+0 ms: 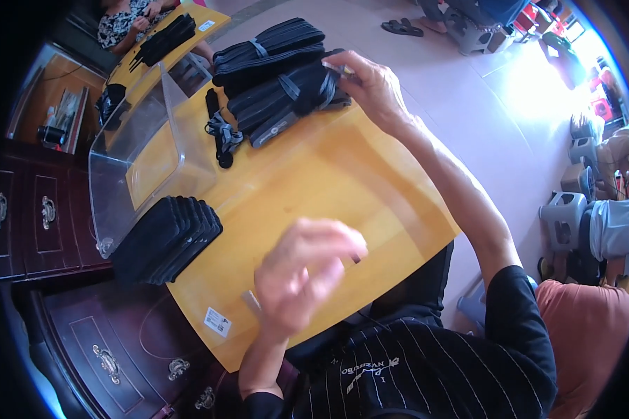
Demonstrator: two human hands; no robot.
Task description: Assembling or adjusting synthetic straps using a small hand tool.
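Note:
At the table's far side, my right hand (376, 89) reaches to the corner of a bundle of black folded pieces (272, 105) tied with grey strips. Its thumb and fingers pinch together there around a small pale-ended thing too small to name. My left hand (304, 272) is raised over the near part of the yellow table (314, 188), blurred by motion. Its fingers are bent, and whether anything lies in them does not show. Another tied black bundle (272, 45) lies behind the first. Beside them is a loose clump of black and grey straps (223, 133).
A stack of black padded pieces (168, 237) stands at the left edge by a clear plastic bin (94, 188). Dark wooden drawers (105, 349) adjoin on the left. Another person (122, 28) sits at a far table. Grey stools (562, 216) stand at right.

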